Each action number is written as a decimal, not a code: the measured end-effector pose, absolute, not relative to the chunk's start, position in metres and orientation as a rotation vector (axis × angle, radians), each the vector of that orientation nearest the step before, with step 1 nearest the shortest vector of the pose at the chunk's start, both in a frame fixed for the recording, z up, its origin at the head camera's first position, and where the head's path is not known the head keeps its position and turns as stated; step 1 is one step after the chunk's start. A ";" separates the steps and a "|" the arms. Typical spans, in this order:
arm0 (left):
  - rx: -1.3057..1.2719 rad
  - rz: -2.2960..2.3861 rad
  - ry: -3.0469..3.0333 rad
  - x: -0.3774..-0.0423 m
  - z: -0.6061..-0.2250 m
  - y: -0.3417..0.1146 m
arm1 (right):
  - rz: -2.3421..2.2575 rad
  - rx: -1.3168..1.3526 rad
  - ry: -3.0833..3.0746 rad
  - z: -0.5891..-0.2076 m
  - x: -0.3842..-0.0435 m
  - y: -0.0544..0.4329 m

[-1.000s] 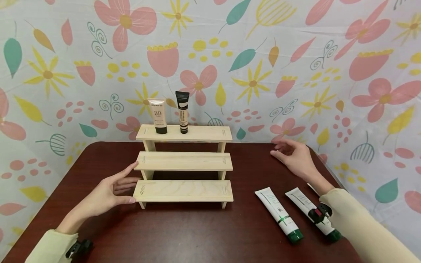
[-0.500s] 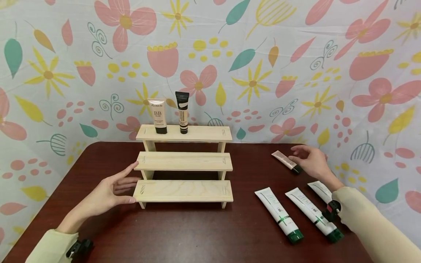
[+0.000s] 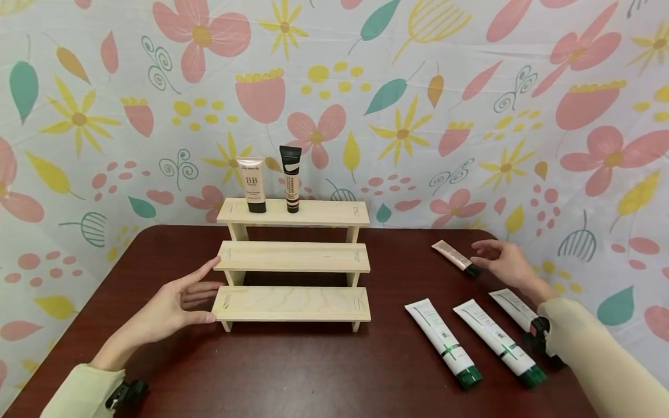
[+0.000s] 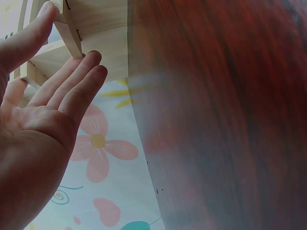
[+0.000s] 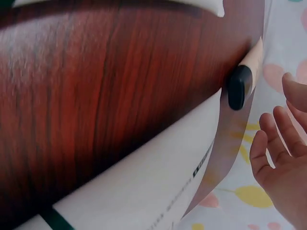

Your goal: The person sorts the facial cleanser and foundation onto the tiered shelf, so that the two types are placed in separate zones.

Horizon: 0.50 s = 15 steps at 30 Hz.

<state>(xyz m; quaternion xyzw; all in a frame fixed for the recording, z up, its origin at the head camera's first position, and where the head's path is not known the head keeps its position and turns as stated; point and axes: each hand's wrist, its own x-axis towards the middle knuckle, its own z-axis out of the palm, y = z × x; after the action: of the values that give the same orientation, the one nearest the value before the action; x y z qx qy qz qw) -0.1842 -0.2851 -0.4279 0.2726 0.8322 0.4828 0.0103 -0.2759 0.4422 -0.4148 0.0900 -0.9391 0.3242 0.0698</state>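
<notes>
In the head view, my left hand [image 3: 162, 305] touches the left end of a three-tier wooden stand [image 3: 292, 305], index fingertip at the middle tier and thumb at the lowest. The left wrist view shows its fingers extended along the stand's wooden side [image 4: 72, 36]. My right hand [image 3: 507, 264] holds nothing, with fingers loosely bent near the black cap of a small pinkish cosmetic tube [image 3: 450, 253] lying at the table's back right. That tube's black cap [image 5: 238, 88] also faces the right wrist camera, left of the fingers.
On the top tier stand a BB cream tube [image 3: 252, 184] and a slim black-and-beige tube [image 3: 291, 181]. White tubes with green caps, one [image 3: 441, 339] beside another [image 3: 499, 342], lie on the dark table [image 3: 292, 371]. A third white tube [image 3: 512, 306] is partly covered by the right wrist.
My right hand has drawn back to the right, off the small pinkish tube, which now shows lying on the table. The left hand has stayed against the stand.
</notes>
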 end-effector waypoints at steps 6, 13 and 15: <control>0.835 1.506 2.598 -0.183 -0.428 -0.286 | 0.978 0.259 -2.884 -0.419 -0.281 0.453; 0.829 1.501 2.595 -0.183 -0.427 -0.285 | 0.950 0.277 -2.948 -0.415 -0.287 0.453; 0.828 1.498 2.597 -0.184 -0.427 -0.285 | 0.958 0.288 -2.967 -0.413 -0.289 0.450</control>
<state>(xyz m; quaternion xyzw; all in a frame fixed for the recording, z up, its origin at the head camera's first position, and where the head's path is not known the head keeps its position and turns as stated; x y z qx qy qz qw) -0.1836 -0.2850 -0.4269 0.2661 0.8350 0.4814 0.0157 -0.2893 0.4504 -0.4130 0.0921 -0.9476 0.3060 0.0052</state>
